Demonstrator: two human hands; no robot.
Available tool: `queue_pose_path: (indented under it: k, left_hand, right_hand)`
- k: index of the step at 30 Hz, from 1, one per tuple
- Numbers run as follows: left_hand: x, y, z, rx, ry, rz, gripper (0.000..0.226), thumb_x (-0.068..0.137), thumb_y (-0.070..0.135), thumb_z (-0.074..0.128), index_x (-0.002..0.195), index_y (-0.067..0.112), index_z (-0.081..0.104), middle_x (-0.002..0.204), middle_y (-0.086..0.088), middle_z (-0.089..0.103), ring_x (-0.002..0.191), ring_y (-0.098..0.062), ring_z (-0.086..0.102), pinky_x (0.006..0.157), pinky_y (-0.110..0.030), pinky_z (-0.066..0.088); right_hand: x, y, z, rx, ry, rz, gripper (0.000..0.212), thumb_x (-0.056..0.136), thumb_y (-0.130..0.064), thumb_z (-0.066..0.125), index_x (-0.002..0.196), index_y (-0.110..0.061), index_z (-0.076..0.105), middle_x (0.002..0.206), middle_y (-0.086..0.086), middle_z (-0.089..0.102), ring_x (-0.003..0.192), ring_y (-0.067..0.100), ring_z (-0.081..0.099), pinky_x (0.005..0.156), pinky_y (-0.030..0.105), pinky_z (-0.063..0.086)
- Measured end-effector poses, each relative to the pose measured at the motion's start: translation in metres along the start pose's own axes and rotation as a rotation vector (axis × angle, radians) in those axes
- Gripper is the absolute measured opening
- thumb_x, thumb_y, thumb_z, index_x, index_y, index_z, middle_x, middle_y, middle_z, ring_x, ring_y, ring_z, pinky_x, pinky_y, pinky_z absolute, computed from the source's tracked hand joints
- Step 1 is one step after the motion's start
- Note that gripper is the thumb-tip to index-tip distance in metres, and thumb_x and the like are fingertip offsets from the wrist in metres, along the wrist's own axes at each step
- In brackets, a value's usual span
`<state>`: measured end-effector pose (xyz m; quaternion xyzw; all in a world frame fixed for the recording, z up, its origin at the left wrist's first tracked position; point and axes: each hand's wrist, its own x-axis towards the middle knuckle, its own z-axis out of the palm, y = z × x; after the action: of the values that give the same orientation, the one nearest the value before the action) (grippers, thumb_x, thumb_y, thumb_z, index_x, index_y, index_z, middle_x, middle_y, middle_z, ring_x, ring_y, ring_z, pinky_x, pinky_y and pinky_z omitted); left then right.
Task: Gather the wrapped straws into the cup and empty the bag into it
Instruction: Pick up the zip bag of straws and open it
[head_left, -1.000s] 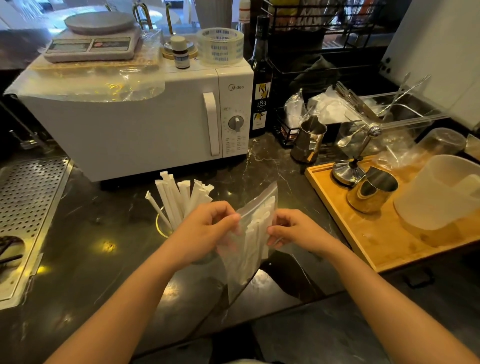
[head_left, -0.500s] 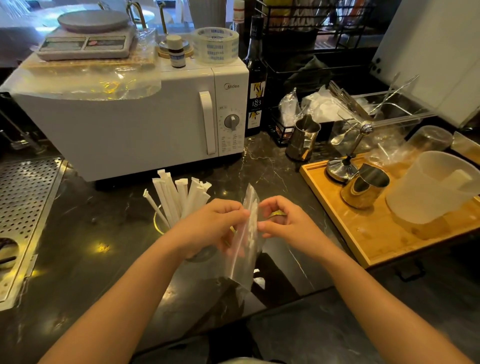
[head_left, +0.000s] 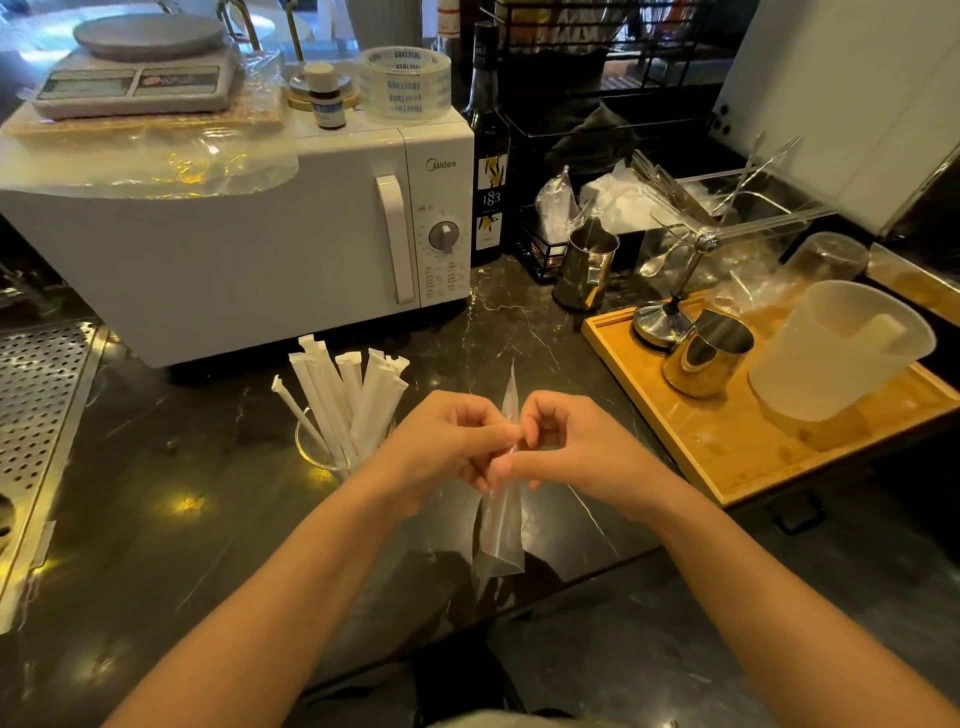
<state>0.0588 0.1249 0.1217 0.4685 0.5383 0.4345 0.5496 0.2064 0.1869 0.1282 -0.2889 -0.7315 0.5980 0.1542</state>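
A clear plastic bag (head_left: 501, 525) hangs edge-on between my hands, above the dark marble counter. My left hand (head_left: 441, 447) and my right hand (head_left: 571, 457) both pinch its upper part, fingertips nearly touching. What the bag holds cannot be made out from this angle. Just left of my left hand stands a clear glass cup (head_left: 322, 452) filled with several white paper-wrapped straws (head_left: 348, 395) that fan upward; my left hand hides part of the cup.
A white microwave (head_left: 249, 244) stands behind the cup, with a scale and a tape roll on top. A wooden tray (head_left: 727, 447) at the right carries metal cups and a plastic pitcher (head_left: 836, 348). A perforated metal drain grate (head_left: 36, 415) lies at the left.
The bag has turned from facing me to edge-on and my hands have come together on its top. The view has shifted slightly.
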Motion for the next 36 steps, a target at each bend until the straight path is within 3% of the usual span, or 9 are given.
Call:
queue_pose_path:
  k: [2,4,7,11,14,18,26,30,36]
  left_hand:
    - [0.002,-0.001,0.001,-0.013,0.002,0.008,0.021,0.076,0.013,0.062,0.056,0.018,0.065,0.045,0.005,0.062,0.044,-0.007,0.058,0.042,-0.015,0.046]
    - [0.003,-0.002,0.003,-0.019,0.001,0.022,0.014,0.07,0.021,0.067,0.057,0.016,0.064,0.045,0.004,0.063,0.045,-0.007,0.058,0.042,-0.015,0.045]
    - [0.004,-0.003,0.004,-0.016,0.013,0.041,0.02,0.059,0.035,0.068,0.058,0.016,0.065,0.045,0.006,0.061,0.044,-0.005,0.057,0.042,-0.013,0.044]
    - [0.006,-0.004,0.003,-0.016,0.038,0.044,0.024,0.054,0.042,0.069,0.057,0.018,0.065,0.043,0.007,0.06,0.043,-0.004,0.054,0.042,-0.012,0.042]
    - [0.006,-0.006,0.003,-0.042,0.044,0.05,0.022,0.054,0.044,0.068,0.054,0.022,0.065,0.044,0.008,0.06,0.042,-0.003,0.052,0.042,-0.011,0.042]
    - [0.008,-0.006,0.002,-0.07,0.068,0.059,0.02,0.056,0.042,0.067,0.054,0.022,0.064,0.045,0.007,0.06,0.041,-0.002,0.05,0.042,-0.011,0.042]
    - [0.008,-0.006,0.0,-0.108,0.051,0.038,0.016,0.06,0.038,0.064,0.054,0.024,0.062,0.046,0.007,0.061,0.042,-0.002,0.052,0.042,-0.011,0.043]
    - [0.006,-0.006,-0.004,-0.05,0.03,0.015,0.02,0.079,0.019,0.06,0.059,0.018,0.06,0.05,0.005,0.063,0.047,-0.006,0.057,0.046,-0.015,0.048]
    - [0.004,-0.004,0.001,-0.012,0.046,0.007,0.022,0.085,0.011,0.049,0.064,0.013,0.055,0.049,0.004,0.062,0.048,-0.009,0.057,0.048,-0.019,0.05]
  right_hand:
    - [0.002,0.0,0.0,0.003,0.003,0.011,0.027,0.065,-0.013,0.077,0.072,-0.006,0.051,0.062,0.0,0.057,0.055,0.004,0.058,0.051,0.013,0.047]
    - [0.004,0.0,0.001,-0.024,0.004,0.025,0.028,0.064,-0.016,0.077,0.074,-0.005,0.054,0.064,0.004,0.059,0.059,0.012,0.06,0.054,0.016,0.048]
    - [0.006,0.0,0.001,-0.049,0.017,0.031,0.025,0.065,-0.018,0.077,0.072,-0.006,0.056,0.067,0.008,0.059,0.064,0.019,0.061,0.055,0.018,0.05]
    - [0.007,-0.003,0.0,-0.059,0.006,0.051,0.018,0.067,-0.017,0.075,0.066,-0.011,0.058,0.063,0.003,0.059,0.06,0.012,0.06,0.053,0.016,0.05]
    - [0.006,-0.005,-0.002,-0.049,-0.037,0.078,0.012,0.073,-0.015,0.071,0.074,-0.006,0.063,0.068,0.002,0.062,0.059,0.002,0.059,0.052,0.014,0.049]
    - [0.004,-0.009,-0.006,-0.032,-0.044,0.101,0.009,0.08,-0.012,0.063,0.084,-0.004,0.066,0.076,0.006,0.067,0.061,0.002,0.062,0.052,0.012,0.05]
    - [0.004,-0.016,-0.009,-0.028,-0.042,0.149,0.019,0.085,-0.009,0.051,0.073,-0.008,0.065,0.067,-0.003,0.067,0.061,0.003,0.065,0.05,0.013,0.051]
    - [0.005,-0.013,-0.007,-0.1,0.016,0.152,0.017,0.082,-0.011,0.052,0.074,-0.002,0.064,0.06,-0.003,0.062,0.051,0.0,0.059,0.046,0.012,0.048]
    - [0.005,-0.009,0.005,-0.105,0.02,0.16,0.023,0.086,-0.018,0.048,0.065,-0.017,0.056,0.058,-0.007,0.06,0.052,0.001,0.059,0.044,0.014,0.047]
